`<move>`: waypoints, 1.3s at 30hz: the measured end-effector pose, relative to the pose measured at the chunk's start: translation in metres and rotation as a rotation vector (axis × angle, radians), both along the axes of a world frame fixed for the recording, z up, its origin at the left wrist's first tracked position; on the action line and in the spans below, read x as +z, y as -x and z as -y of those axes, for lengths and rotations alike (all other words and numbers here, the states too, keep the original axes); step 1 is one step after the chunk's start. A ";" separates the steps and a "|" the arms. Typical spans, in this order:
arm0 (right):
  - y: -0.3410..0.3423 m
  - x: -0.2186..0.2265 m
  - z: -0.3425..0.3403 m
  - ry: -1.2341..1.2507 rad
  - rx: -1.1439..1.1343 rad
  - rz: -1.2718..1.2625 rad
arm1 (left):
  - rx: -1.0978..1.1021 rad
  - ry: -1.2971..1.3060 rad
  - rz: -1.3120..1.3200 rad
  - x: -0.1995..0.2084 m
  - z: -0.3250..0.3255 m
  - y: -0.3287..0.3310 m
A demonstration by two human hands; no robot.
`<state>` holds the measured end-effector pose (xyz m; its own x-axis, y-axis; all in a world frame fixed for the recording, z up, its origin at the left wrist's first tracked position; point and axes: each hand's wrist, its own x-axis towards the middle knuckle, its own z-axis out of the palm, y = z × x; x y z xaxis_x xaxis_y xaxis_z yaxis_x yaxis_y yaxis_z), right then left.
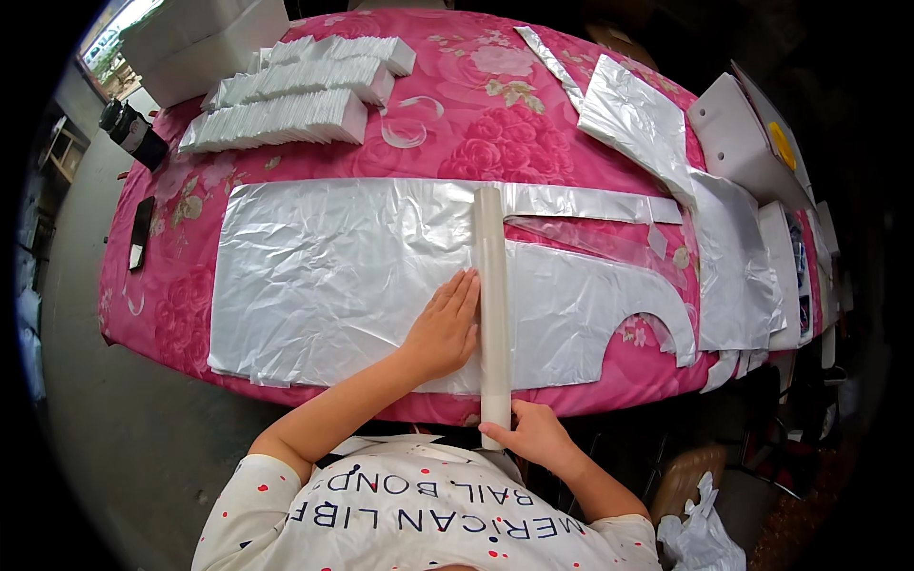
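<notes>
A pale, smooth tube (491, 314) lies from far to near across a silvery-white plastic sheet (305, 276), its near end sticking out past the table edge. My left hand (445, 324) rests flat on the sheet with fingers stretched out, their tips beside the tube's left side. At the near end, my right hand (535, 434) grips the tube with the thumb on top; its other fingers are partly hidden. Right of the tube, the plastic has a curved cut-out (636, 333) and a narrow strip (590, 204) along the far side.
Rows of folded white packets (286, 114) stand at the far left, by a white box (205, 48). A dark bottle (133, 133) and a phone (141, 233) lie near the left edge. More silvery sheets (733, 266) and a white binder-like box (738, 133) are at right on the pink floral tablecloth (466, 76).
</notes>
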<state>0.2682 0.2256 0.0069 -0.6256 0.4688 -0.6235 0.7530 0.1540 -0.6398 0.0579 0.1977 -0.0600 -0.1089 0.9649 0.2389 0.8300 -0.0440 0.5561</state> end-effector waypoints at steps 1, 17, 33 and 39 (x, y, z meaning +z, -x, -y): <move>0.001 0.000 -0.004 0.020 0.028 -0.001 | 0.011 0.023 -0.045 -0.001 0.001 -0.001; 0.143 -0.041 -0.160 0.414 -0.523 -0.585 | 0.061 0.065 -0.258 -0.010 -0.002 -0.002; 0.131 0.070 -0.218 0.160 -0.680 -1.602 | 0.066 0.061 -0.265 -0.012 0.004 -0.001; 0.220 0.021 -0.072 -0.383 0.514 -0.797 | 0.195 -0.170 0.598 -0.010 0.015 0.017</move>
<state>0.0482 0.2972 0.0276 -0.9745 0.1068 0.1972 -0.0850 0.6379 -0.7654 0.0406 0.1829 -0.0699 -0.4399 0.8681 0.2301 0.3813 -0.0515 0.9230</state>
